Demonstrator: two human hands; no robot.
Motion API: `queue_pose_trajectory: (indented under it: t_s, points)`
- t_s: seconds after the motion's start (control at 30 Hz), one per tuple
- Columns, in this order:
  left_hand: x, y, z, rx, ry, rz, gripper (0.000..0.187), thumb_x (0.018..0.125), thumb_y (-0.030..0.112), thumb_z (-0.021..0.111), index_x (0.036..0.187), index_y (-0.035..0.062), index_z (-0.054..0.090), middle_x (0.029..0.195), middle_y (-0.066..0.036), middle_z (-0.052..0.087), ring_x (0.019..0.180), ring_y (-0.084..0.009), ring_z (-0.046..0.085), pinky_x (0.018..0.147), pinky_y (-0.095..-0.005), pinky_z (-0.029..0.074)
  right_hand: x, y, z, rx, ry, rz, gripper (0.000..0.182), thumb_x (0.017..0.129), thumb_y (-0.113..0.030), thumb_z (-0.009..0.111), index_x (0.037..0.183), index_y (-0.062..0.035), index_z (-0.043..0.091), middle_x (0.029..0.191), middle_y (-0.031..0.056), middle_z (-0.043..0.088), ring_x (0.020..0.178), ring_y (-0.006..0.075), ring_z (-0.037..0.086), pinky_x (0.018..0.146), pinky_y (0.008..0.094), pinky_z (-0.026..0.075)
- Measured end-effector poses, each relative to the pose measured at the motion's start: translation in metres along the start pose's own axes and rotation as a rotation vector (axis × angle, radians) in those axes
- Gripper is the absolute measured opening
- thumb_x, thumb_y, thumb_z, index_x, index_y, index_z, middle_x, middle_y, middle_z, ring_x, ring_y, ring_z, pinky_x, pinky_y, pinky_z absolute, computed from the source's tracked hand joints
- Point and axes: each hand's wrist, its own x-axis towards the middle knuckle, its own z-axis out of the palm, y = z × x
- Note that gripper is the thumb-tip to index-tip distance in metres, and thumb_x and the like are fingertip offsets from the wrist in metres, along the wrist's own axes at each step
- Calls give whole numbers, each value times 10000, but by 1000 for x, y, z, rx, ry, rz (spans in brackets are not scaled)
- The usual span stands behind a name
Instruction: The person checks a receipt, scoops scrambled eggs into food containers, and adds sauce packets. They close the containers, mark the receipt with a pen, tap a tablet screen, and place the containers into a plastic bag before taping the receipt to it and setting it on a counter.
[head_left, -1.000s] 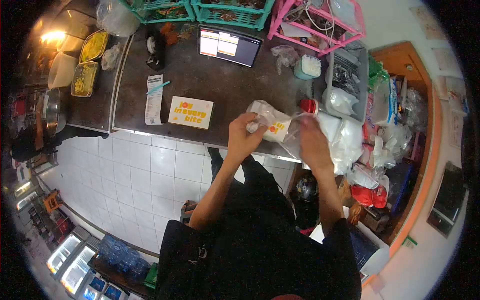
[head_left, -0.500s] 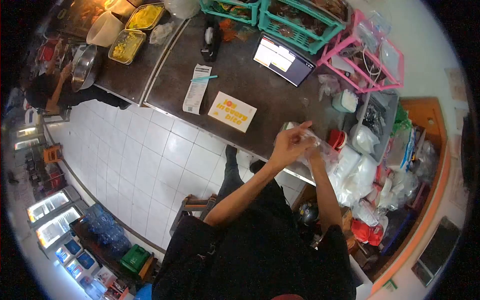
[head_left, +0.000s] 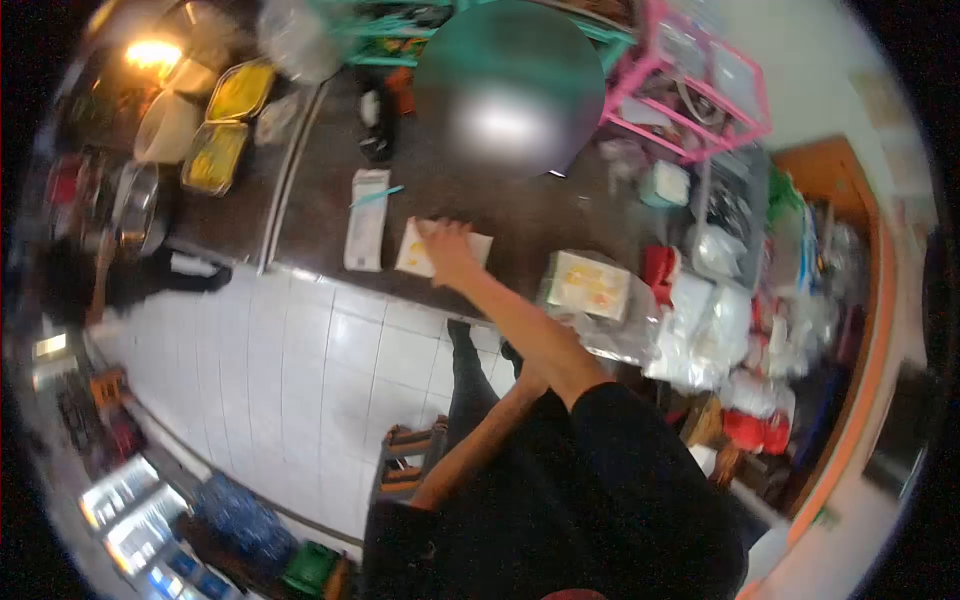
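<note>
My right hand (head_left: 450,250) reaches across to the left and rests over a white printed card (head_left: 483,246) on the dark counter. Its fingers look spread across the card, with some blur. My left forearm passes beneath the right one, and the left hand is mostly hidden there, close to the counter edge. To the right, a second piece with similar yellow print (head_left: 592,284) lies on a clear plastic bag (head_left: 630,335). A receipt (head_left: 367,225) with a light-blue strip (head_left: 378,196) across it lies left of the card.
A pink basket (head_left: 690,140), a grey bin (head_left: 740,180) and white plastic bags (head_left: 708,325) line the right side. Foil trays (head_left: 215,160) of yellow food stand at the left. A round blur covers the tablet area. Another person's dark-clothed leg (head_left: 175,270) shows at far left.
My right hand has gone left from the plastic bag to the printed card. The yellow-printed piece on the bag is now uncovered. The view has shifted, and my left hand is now mostly hidden.
</note>
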Motion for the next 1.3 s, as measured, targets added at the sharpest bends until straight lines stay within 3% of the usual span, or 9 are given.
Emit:
queue_pose_trajectory:
  t_s: [0.23,0.33,0.47,0.53,0.57,0.67,0.87,0.97,1.3]
  points:
    - [16,81,20,-293,342,-224,663,1006,350,508,1533,85,205,1330,-73,492,1161,-178,503,987,-328,435,-101,18,-117,273,119,-133,947,650,-99,747,1491,-147,312,1386,252,364,1270,441,399,1112,592,259]
    - [39,60,-11,-351,373,73,596,1002,372,504,1478,56,334,1301,-92,526,1104,-181,549,940,-312,475,-167,45,-161,288,317,-257,1033,584,-117,832,1472,-160,306,1387,221,391,1312,418,377,1106,550,300]
    - [72,71,-56,-744,-101,91,483,999,349,490,1364,32,479,1279,-107,552,1090,-191,564,953,-323,476,-225,108,-124,716,451,-320,964,529,-109,862,1374,-154,402,1404,185,396,1337,394,368,1143,530,283]
    - [66,91,-37,-144,395,205,366,980,297,475,1171,19,619,1145,-125,632,941,-199,624,857,-317,527,-252,146,-80,814,408,-249,986,508,-115,861,1383,-156,410,1409,189,401,1333,387,376,1153,522,277]
    - [76,134,7,-393,554,23,356,962,272,462,1092,-7,641,1024,-136,672,774,-187,639,715,-287,545,-267,164,-66,790,359,-193,1033,507,-109,854,1427,-162,386,1412,190,406,1327,382,383,1159,516,267]
    - [66,93,-43,-173,114,-59,333,958,215,502,1164,-8,639,858,-44,664,766,-159,612,706,-292,509,-301,211,-49,595,56,-11,1008,536,-111,840,1431,-170,379,1397,199,437,1347,388,365,1164,517,249]
    - [52,117,74,821,198,-59,178,925,70,595,1060,-34,645,912,-53,691,744,-118,606,649,-267,493,-275,222,-20,466,83,120,896,650,-185,805,1448,-157,397,1361,185,520,1294,401,443,1148,495,264]
    - [65,167,108,711,302,82,201,957,92,564,1106,26,682,884,-10,661,824,-86,567,698,-240,460,-249,201,-25,401,216,11,829,661,-222,793,1421,-171,465,1244,120,593,1147,359,551,995,504,389]
    - [85,191,135,498,499,-24,250,949,91,546,1151,-1,659,922,9,617,738,-33,458,636,-201,363,-246,228,9,249,247,0,929,719,-256,788,1510,-216,302,1327,151,514,1192,375,509,1018,527,360]
